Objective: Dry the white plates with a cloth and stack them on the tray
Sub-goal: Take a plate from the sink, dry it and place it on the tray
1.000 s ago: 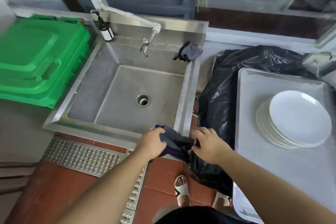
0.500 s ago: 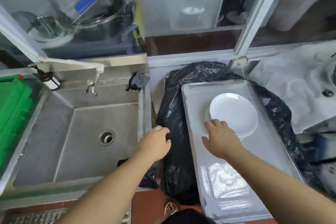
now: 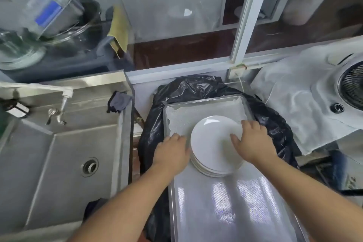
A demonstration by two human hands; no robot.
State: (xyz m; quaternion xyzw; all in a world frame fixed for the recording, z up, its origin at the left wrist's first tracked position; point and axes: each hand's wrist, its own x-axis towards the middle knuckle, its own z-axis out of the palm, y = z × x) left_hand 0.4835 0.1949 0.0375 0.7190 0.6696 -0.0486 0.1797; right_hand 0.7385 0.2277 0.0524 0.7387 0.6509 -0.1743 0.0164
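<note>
A stack of plates (image 3: 213,143) was seen on the tray (image 3: 225,206), centre frame; its right edge was gripped by the right hand (image 3: 253,141); its left edge was touched by the left hand (image 3: 172,149), fingers curled.

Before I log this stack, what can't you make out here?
Head view only:
- Plate stack: count unreadable, rims too thin, both hands cover its sides.
- Left hand fingertips: hidden at the stack's edge.
- Tray: near end cut off by the frame.
- Fan: cropped at right.
</note>
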